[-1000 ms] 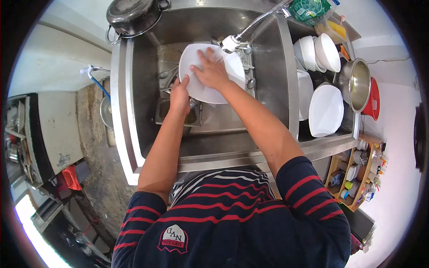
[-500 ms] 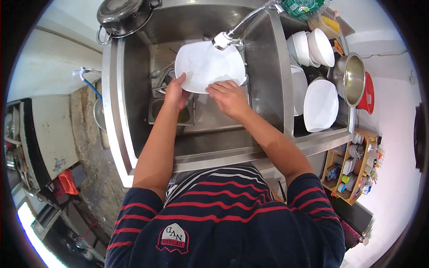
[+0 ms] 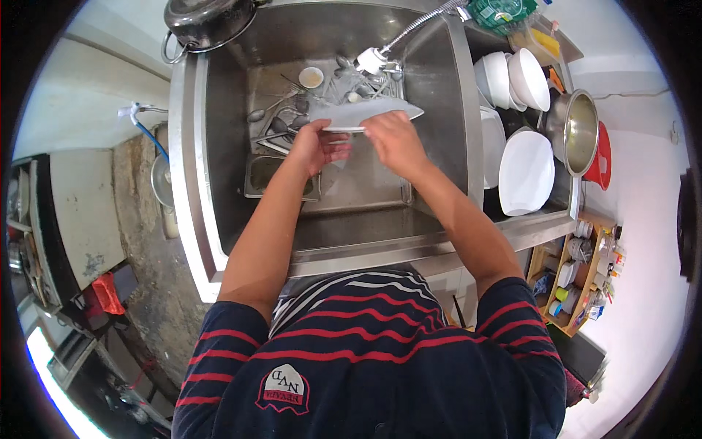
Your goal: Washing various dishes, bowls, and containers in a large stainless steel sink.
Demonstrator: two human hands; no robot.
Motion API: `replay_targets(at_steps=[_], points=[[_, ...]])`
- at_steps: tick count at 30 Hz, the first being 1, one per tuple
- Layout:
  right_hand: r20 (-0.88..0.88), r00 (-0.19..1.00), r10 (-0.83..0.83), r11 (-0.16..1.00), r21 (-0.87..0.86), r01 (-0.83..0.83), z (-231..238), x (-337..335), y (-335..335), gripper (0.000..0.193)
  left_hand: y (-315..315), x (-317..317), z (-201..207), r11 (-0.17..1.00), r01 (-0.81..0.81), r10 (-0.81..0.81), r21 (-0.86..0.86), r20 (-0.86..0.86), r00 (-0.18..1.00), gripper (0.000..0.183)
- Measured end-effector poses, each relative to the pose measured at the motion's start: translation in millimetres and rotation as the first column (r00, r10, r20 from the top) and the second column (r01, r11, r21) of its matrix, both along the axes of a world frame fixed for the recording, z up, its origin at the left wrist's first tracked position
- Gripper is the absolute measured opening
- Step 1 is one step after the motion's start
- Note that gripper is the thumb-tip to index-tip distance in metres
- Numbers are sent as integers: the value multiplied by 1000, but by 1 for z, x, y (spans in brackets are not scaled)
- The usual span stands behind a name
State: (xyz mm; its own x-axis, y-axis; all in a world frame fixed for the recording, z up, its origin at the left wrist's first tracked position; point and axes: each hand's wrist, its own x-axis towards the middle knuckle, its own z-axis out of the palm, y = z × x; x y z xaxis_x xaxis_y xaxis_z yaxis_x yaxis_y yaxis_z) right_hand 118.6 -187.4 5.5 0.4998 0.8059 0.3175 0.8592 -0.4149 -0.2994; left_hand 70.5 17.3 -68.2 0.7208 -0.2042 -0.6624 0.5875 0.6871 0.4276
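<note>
We hold a white plate (image 3: 365,114) nearly edge-on over the sink (image 3: 439,168), just below the faucet head (image 3: 371,58) near the back wall. It looks stiff, breakable and probably wet and slippery, so the rim is the safest place to grip. Our left hand (image 3: 316,146) pinches the near rim, fingers curled beneath; our right hand (image 3: 393,139) closes over the rim beside it. Spoons (image 3: 281,117) lie in the basin below.

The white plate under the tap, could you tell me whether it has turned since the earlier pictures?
Yes. The white plate now shows nearly edge-on below the spray head, instead of face-up, gripped by both hands.
</note>
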Motion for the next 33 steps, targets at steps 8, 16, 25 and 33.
replay_targets(at_steps=[8, 16, 25, 33], points=[[-863, 432, -263, 837, 19, 547, -40, 96, -21, 33, 13, 26, -2, 581, 104, -392, 807, 165, 905, 56], [-8, 906, -424, 898, 128, 422, -92, 83, 49, 26, -6, 40, -13, 955, -128, 65, 267, 234, 970, 23], [-218, 976, -27, 993, 102, 50, -43, -20, 74, 54, 37, 6, 12, 833, -479, 430, 275, 222, 875, 19], [-279, 891, -358, 920, 59, 388, -61, -10, 51, 61, 24, -26, 30, 842, -450, 419, 297, 166, 893, 23]])
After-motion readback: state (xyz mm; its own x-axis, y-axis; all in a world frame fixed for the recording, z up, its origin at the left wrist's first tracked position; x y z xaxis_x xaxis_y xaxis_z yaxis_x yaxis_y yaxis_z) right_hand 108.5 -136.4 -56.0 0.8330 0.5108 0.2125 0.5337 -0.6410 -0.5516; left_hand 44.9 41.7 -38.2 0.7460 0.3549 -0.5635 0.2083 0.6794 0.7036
